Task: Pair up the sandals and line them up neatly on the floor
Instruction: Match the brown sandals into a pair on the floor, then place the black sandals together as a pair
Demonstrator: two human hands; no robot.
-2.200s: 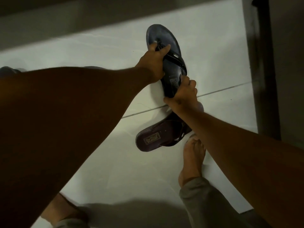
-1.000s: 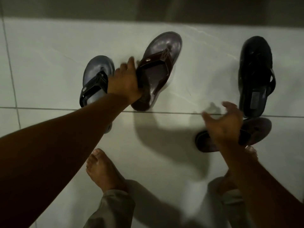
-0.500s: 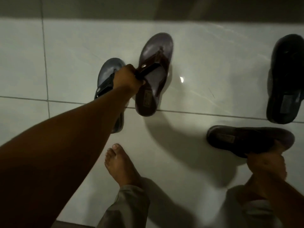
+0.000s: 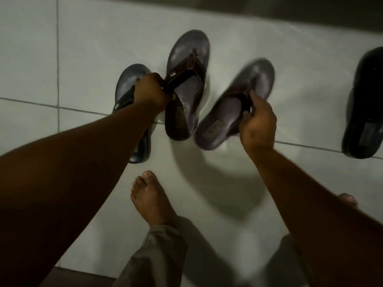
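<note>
Two brown thong sandals lie close together on the white tiled floor. My left hand [image 4: 152, 89] grips the strap of the left brown sandal [image 4: 187, 88], which points toward the wall. The right brown sandal [image 4: 234, 106] is tilted to the right, its strap held by my right hand [image 4: 257, 123]. Left of them, partly under my left forearm, lies a dark grey sandal [image 4: 129, 85]. A black sandal [image 4: 365, 104] sits apart at the right edge of the view.
A dark wall base [image 4: 290, 9] runs along the top. My bare left foot [image 4: 151, 201] stands just behind the sandals, grey trouser legs below it; toes of my right foot [image 4: 348, 198] show past my right forearm.
My right hand has picked up the second brown sandal from the floor at the right and carried it left, beside the one my left hand holds. The left hand kept its grip.
</note>
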